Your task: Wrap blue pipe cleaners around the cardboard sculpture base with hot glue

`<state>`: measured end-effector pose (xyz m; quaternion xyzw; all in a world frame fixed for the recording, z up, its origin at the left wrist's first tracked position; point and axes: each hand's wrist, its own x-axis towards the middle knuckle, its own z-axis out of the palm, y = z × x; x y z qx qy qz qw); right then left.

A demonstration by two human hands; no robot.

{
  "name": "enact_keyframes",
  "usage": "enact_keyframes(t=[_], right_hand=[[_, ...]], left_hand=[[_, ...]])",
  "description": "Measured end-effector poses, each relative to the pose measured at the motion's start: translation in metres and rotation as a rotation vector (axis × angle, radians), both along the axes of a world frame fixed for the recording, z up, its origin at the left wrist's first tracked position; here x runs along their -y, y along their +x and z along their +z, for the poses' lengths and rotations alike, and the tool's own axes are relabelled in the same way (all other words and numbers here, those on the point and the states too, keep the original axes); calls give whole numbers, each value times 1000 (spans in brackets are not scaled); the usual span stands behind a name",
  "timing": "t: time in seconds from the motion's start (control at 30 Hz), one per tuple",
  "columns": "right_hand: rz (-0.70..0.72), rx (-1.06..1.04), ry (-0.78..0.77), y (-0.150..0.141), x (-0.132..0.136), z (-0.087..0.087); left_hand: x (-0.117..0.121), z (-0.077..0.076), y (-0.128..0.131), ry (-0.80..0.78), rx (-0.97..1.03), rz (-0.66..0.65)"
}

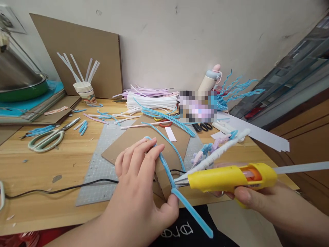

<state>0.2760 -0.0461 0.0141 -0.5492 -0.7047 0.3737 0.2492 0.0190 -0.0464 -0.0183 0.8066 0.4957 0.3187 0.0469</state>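
My left hand (144,185) pinches a blue pipe cleaner (191,212) bundle between thumb and fingers. One length runs up past the fingertips and another slants down to the lower right. My right hand (259,202) grips a yellow hot glue gun (216,179), with a clear glue stick (303,167) poking out of its back. Its metal nozzle (182,182) meets the blue pipe cleaners just above my left thumb. Behind the gun slants a fuzzy white stem (218,152), beside pink, purple and blue pipe-cleaner pieces (207,149); whether a hand holds it I cannot tell.
Brown cardboard (123,145) lies on a grey cutting mat (96,175). A black cord (64,186) crosses the wooden table. Green-handled scissors (48,140), a paper cup (86,92) of glue sticks, white pipe cleaners (151,103), black-handled scissors (205,127) and a bottle (207,82) stand or lie around.
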Motion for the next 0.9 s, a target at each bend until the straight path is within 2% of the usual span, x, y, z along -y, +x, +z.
enact_keyframes(t=[0.1,0.2,0.47,0.6,0.9], right_hand=[[78,-46,-48,4,-1,-2],[89,-69,-83,4,-3,-2],[90,-15,-34,5,-3,0],[143,31,-44,7,-4,1],[102,-15,-106,4,-8,2]], left_hand=[[0,0,1,-1,4,-8],[-1,0,2,5,2,-14],[-1,-2,3,4,-2,-23],[0,-1,2,5,-4,-27],[0,0,2,5,2,-26]])
